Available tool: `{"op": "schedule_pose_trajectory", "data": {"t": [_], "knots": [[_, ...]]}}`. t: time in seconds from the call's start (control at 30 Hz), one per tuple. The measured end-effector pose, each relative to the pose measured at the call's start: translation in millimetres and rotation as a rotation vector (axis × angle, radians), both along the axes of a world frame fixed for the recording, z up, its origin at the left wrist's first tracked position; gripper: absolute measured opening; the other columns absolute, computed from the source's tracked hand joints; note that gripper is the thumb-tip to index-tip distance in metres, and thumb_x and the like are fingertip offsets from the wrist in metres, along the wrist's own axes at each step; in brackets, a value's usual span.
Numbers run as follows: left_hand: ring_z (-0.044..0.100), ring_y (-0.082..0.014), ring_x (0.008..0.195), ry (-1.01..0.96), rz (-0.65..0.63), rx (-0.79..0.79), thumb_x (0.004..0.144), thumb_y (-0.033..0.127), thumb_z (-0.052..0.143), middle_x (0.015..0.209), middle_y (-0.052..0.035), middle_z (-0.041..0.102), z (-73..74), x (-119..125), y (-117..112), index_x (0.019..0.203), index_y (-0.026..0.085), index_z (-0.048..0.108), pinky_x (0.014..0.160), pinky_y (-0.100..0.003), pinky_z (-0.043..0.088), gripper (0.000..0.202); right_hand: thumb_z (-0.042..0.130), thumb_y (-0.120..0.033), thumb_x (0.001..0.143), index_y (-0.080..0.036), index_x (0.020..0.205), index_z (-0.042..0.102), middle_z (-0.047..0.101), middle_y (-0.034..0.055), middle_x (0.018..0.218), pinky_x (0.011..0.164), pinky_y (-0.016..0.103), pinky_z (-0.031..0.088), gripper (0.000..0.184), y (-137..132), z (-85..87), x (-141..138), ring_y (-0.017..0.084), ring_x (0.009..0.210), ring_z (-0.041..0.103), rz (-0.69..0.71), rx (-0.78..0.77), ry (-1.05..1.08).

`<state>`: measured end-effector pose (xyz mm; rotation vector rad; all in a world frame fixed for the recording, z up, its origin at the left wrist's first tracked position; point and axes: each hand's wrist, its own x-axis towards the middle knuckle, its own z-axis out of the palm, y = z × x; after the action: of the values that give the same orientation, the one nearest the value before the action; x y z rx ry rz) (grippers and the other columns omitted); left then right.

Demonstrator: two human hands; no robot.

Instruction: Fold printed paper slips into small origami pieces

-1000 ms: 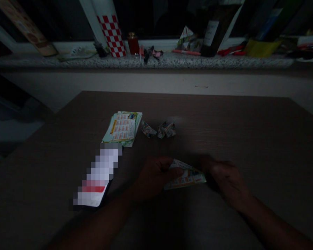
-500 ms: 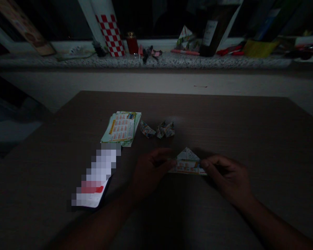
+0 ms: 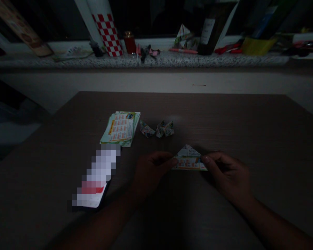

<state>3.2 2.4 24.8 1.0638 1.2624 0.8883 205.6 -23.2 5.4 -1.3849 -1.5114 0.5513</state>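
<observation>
A printed sheet of paper [image 3: 188, 161], folded to a triangular peak with a straight band along its bottom, is held between both hands. My left hand [image 3: 152, 170] pinches its left end, thumb on top. Its right end is gripped by my right hand [image 3: 228, 175], the thumb pressed on the front. Beyond my left hand sit small folded paper pieces: one boat-like piece [image 3: 147, 129] and a zigzag-shaped piece [image 3: 165, 129] beside it. A stack of printed sheets [image 3: 121, 128] lies to their left.
A phone [image 3: 94, 203] with a lit, blurred-out screen rests on the table [image 3: 224, 114] left of my left forearm. Behind the table, a stone windowsill [image 3: 80, 62] carries a red-checked cylinder [image 3: 109, 34], a red jar [image 3: 129, 43], a dark bottle [image 3: 208, 31] and a yellow pot [image 3: 258, 46].
The folded paper has shifted slightly away from me and tilts a little differently. Both hands keep their pinch on its ends. The view has moved slightly.
</observation>
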Motion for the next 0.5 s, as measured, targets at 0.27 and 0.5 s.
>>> {"op": "schedule_pose_trajectory", "data": {"t": [0.27,0.5], "knots": [[0.065,-0.0168,0.073,0.038,-0.042,0.008,0.074,0.032,0.071,0.075,-0.0014,0.072,2.6,-3.3,1.0,0.077,0.016,0.073,0.066,-0.025,0.048,0.016,0.064,-0.029,0.083,-0.019,0.069,0.066,0.069,0.0002,0.061,0.052,0.023,0.052,0.018,1.0,1.3,-1.5,0.015,0.054,0.064,0.018,-0.013,0.013],[0.065,-0.0158,0.070,0.017,0.003,-0.071,0.072,0.035,0.073,0.076,-0.0022,0.073,3.6,-4.2,3.1,0.077,0.016,0.072,0.062,-0.024,0.048,0.019,0.063,-0.030,0.084,-0.019,0.069,0.066,0.070,0.0007,0.061,0.050,0.023,0.053,0.019,-0.1,-0.5,-3.2,0.015,0.053,0.065,0.039,-0.024,0.083]]}}
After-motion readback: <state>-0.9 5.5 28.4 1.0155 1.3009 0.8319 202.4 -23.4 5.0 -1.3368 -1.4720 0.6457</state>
